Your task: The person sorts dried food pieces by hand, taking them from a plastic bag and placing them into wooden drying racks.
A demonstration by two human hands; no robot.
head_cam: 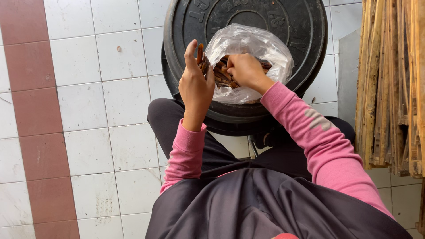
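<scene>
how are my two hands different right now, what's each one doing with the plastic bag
The right hand is pushed down inside the clear plastic bag, among the brown sticks; the left hand stays outside at the bag's edge. The right hand is curled, the left hand's thumb points up. Both wear pink sleeves and work above the black weight plates.

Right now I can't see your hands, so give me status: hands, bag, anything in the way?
Left hand gripping brown sticks at the bag's edge. Right hand reaching inside the clear plastic bag. Bag rests on black weight plates. Nothing blocking.
</scene>
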